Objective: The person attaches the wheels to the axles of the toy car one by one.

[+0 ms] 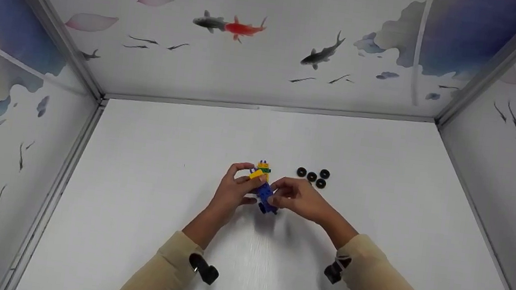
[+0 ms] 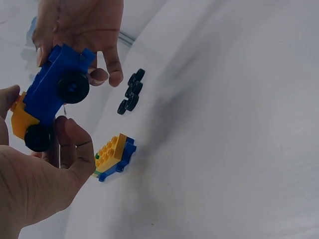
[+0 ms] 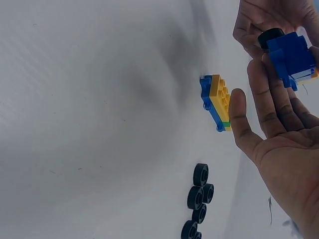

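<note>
Together, left hand (image 1: 231,193) and right hand (image 1: 304,200) hold a blue-and-yellow toy car (image 2: 49,94).

1. A smooth white tabletop (image 1: 139,150) carries the things, both its far corners in view.
2. A toy-brick vehicle body (image 3: 219,102), yellow studded brick and some green over a blue base, rests about midway between left and right edges.
3. Several black toy wheels (image 1: 311,176) lie bunched nearby, slightly toward the right edge.

you face a white wall (image 1: 246,77), top of frame, printed with fish (image 1: 247,30); a grey post (image 1: 47,14) slants upper left.
</note>
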A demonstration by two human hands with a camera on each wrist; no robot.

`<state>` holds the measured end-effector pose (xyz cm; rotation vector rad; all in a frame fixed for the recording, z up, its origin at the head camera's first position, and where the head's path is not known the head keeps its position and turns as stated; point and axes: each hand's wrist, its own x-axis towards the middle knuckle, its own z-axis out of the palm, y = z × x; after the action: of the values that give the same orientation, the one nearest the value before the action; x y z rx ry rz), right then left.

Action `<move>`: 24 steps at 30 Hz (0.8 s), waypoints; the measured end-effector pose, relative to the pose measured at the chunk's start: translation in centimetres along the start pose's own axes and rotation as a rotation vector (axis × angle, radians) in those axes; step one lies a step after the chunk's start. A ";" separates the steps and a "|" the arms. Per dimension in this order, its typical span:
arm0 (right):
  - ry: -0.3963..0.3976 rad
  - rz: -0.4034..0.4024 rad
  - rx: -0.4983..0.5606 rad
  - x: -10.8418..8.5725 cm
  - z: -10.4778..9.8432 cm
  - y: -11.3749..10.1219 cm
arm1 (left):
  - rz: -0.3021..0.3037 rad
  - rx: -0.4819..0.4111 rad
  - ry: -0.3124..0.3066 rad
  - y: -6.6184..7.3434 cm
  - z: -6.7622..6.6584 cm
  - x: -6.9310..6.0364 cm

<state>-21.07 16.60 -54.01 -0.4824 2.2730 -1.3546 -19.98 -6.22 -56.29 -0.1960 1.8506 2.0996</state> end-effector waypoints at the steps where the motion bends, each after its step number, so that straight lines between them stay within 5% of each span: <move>1: -0.001 0.000 -0.004 0.0 0.1 0.0 | 0.002 -0.004 -0.001 0.0 0.0 0.0; 14: 0.020 0.016 0.015 0.1 0.8 0.1 | 0.003 -0.042 -0.039 -0.1 0.6 0.1; 24: 0.035 0.013 0.073 0.1 0.5 0.4 | 0.038 0.016 -0.093 -0.2 0.4 0.1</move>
<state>-20.96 16.38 -54.63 -0.4225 2.2415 -1.4443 -19.92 -5.76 -56.45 -0.0586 1.8292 2.0811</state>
